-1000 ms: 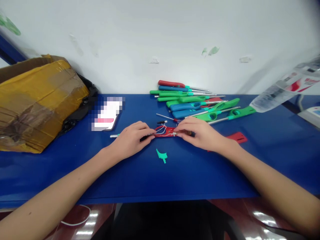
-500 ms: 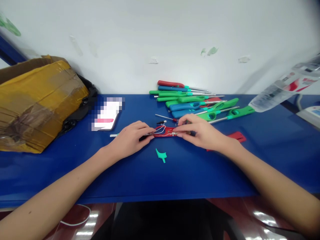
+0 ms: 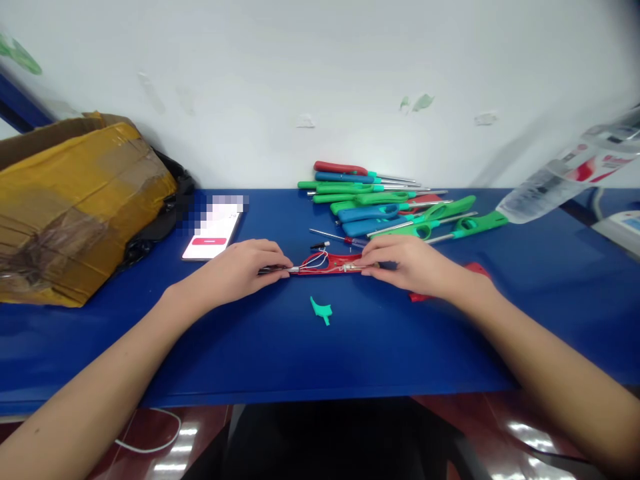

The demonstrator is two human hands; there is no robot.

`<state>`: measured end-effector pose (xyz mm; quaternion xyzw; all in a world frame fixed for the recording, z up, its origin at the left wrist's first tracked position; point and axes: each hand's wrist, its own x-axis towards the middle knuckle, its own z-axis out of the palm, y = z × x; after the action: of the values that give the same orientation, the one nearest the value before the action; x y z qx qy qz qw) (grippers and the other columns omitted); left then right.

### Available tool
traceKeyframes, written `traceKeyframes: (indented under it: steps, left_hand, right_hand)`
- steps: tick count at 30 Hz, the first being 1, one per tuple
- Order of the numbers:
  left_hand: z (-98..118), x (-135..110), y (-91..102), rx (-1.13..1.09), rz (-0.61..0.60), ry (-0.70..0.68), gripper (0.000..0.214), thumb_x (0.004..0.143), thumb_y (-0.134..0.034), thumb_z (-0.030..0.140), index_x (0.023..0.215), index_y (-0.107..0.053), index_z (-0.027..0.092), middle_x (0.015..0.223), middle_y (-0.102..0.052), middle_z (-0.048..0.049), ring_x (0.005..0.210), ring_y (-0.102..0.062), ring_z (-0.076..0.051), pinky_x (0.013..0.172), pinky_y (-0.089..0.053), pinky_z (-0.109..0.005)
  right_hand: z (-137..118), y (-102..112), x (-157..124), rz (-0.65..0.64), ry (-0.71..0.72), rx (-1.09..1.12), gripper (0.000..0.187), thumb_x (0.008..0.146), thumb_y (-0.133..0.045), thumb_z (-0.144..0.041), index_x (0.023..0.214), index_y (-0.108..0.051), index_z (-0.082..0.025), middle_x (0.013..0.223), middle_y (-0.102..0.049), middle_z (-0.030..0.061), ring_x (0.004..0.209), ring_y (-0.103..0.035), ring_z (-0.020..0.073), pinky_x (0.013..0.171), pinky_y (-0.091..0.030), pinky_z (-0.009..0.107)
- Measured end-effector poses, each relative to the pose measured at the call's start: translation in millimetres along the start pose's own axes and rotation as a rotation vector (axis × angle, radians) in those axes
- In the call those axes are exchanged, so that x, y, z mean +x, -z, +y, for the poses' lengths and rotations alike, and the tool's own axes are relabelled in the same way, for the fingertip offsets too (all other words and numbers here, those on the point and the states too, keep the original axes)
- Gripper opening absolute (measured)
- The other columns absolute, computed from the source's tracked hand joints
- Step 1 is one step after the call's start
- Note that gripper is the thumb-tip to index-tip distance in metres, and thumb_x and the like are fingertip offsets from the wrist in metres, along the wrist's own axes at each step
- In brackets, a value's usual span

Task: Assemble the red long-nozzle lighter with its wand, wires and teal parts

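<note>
**Open Red Casing (image 3: pixel 341 259) Being Tended From Both Ends**

At frame centre, the red casing is being rested open side up, seemingly so its white wires (image 3: pixel 315 261) can be reached. At its left end a metal tube (image 3: pixel 295 270) is being pinched by the left hand (image 3: pixel 245 265), apparently for steadiness; at its right end a pale-ended part (image 3: pixel 347 268) is being pinched by the right hand (image 3: pixel 403 262). A green trigger-shaped piece (image 3: pixel 323 311) is being left loose below.

Wall (image 3: pixel 240 80): bright; soft shadow, right.
Floor (image 3: pixel 205 433): striped glare, lower left.
Phone (image 3: pixel 213 230): partly pixelated.
Bottle (image 3: pixel 565 173): stretched, right edge.
</note>
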<state>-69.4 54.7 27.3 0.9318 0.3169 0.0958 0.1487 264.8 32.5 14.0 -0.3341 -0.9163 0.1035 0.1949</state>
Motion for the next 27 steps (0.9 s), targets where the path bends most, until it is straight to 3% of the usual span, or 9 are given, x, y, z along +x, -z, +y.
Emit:
traceKeyframes:
  steps: [14,27]
  left_hand:
    - [2.6,0.3,-0.4,-0.05,-0.018,0.043,0.028,0.098,-0.048,0.037,0.106,-0.07,0.021,0.104,-0.066,-0.0068,0.087,-0.063,-0.018,0.073,-0.051,-0.027]
    - [6.0,1.6,1.0,-0.14,-0.068,0.081,0.026,0.099,-0.044,0.032,0.111,-0.066,0.022,0.109,-0.063,-0.0069,0.091,-0.061,-0.018,0.074,-0.051,-0.027]
  right_hand:
    - [-5.6,-3.9,1.3,0.094,0.047,-0.023,0.018,0.094,-0.059,-0.022,0.102,-0.075,-0.019,0.096,-0.076,0.0073,0.09,-0.07,0.0218,0.081,-0.056,0.036]
    - [-4.4,-5.4,2.2,0.085,0.023,0.066,0.016,0.093,-0.062,-0.023,0.101,-0.075,-0.019,0.098,-0.075,0.0073,0.091,-0.069,0.0206,0.082,-0.055,0.035]
